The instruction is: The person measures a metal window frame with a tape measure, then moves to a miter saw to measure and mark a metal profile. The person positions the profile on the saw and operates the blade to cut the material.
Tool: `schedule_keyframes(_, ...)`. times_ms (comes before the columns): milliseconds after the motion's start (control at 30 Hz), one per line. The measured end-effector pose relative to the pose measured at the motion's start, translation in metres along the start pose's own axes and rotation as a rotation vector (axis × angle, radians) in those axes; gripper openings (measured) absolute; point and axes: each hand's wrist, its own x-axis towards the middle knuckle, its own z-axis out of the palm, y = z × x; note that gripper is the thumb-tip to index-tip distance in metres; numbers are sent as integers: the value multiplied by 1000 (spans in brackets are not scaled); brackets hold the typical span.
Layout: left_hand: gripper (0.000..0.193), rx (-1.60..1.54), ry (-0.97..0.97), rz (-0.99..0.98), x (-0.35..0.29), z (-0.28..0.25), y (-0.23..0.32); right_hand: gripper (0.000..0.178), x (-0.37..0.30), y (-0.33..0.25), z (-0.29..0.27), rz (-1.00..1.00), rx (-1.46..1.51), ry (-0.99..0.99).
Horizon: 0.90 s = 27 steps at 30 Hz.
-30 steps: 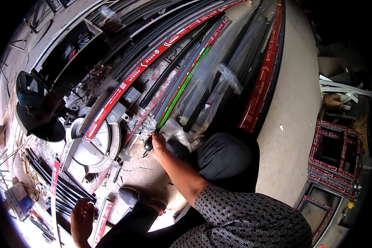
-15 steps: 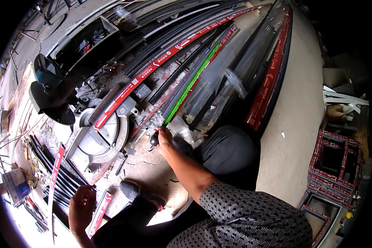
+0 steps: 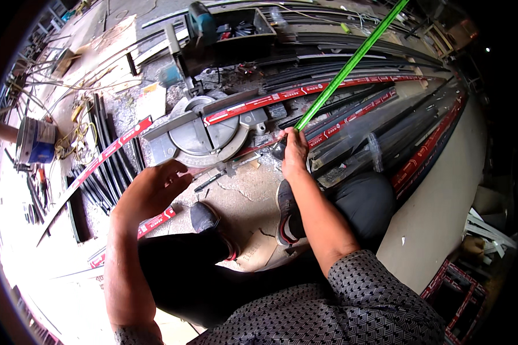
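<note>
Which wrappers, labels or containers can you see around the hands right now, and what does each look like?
Red label strip: long red tape with white print on the profile across the saw table.
Red-taped strip: diagonal, left of the left hand.
Green-wrapped bar: bright green, gripped at its lower end by the right hand.
Bucket: far left, white and blue, round.
Clear plastic sleeves: around dark profiles, right.
</note>
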Motion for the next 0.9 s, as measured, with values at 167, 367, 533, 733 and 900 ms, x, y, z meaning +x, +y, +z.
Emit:
schedule_keyframes(167, 43, -10, -27, 33, -2, -2, -2, 24, -15, -72, 31, -198, -338, -301)
schedule_keyframes(367, 43, -14, -17, 48, -3, 0, 8, 25, -30, -153, 51, -312, -909, -755)
schedule_keyframes(533, 43, -67, -11, 43, -6, 5, 15, 31, -25, -185, 54, -191, -1308, -1024)
schedule_keyframes(733, 32, -103, -21, -22, -11, 6, 10, 31, -21, -178, 49, -120, -1616, -1293)
schedule_keyframes(900, 34, -82, 49, -99, -24, 4, 11, 31, -22, -164, 67, -119, -1747, -1410)
